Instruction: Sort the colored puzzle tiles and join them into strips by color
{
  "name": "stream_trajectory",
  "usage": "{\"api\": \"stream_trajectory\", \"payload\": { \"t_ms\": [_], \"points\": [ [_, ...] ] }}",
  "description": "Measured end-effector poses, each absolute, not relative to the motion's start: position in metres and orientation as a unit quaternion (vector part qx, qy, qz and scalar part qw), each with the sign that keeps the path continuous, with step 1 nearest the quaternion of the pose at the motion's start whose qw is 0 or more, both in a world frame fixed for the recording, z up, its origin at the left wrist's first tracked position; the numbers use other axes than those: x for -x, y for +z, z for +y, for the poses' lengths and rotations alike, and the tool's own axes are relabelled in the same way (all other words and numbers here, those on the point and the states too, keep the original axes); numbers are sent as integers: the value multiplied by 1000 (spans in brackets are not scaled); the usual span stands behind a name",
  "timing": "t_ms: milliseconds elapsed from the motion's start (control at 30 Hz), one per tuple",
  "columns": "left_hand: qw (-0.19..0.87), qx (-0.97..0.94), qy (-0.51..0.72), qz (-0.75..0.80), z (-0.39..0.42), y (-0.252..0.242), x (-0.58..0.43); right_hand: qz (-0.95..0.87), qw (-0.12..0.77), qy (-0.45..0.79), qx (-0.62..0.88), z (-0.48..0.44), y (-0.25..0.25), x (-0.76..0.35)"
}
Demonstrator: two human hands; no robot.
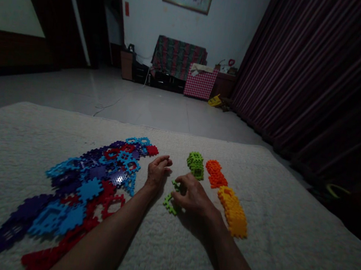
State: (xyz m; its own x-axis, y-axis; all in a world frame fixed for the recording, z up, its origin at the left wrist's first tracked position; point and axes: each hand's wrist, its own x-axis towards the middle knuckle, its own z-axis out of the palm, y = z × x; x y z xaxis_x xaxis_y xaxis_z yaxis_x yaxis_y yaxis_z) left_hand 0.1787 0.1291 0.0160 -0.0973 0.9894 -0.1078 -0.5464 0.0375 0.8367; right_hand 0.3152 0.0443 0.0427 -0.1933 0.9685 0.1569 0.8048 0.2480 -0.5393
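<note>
Here, toothed green plastic (168,203) lies beside bare hands (195,194).

No lettering or numbers can be read.

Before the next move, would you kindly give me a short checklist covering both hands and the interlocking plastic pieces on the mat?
1. Left hand free: ok; no piece shows in it.
2. Right hand gripping a piece: cannot tell; its fingertips are at the loose green pieces, but contact is unclear.
3. Loose green pieces together with the green stack: not ok; they lie apart from it, nearer the person.
4. Green stack separate from the orange pieces: ok; a gap shows between them.
5. Left-side pile all one colour: not ok; blue, purple and red pieces are mixed.
</note>
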Motion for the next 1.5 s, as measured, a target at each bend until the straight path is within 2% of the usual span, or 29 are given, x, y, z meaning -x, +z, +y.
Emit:
{"api": "stream_trajectory", "payload": {
  "t_ms": [133,467,567,767,867,1033,1500],
  "points": [
    [609,-285,630,387,128,18,-179,-759,139,222,597,24,67,-297],
    [612,-281,632,383,125,19,-182,-778,101,205,585,17,65,-289],
    [611,-288,630,384,127,18,-180,-786,147,218,560,31,60,-304],
    [608,-305,624,384,128,16,-179,-680,356,54,639,64,31,-325],
    [604,-304,627,387,129,15,-179,-633,416,-2,653,68,16,-324],
    [604,-310,619,395,130,12,-180,-568,440,-32,695,69,9,-331],
    [602,-318,614,400,131,11,-179,-544,422,-48,724,77,7,-339]
  ]
}}
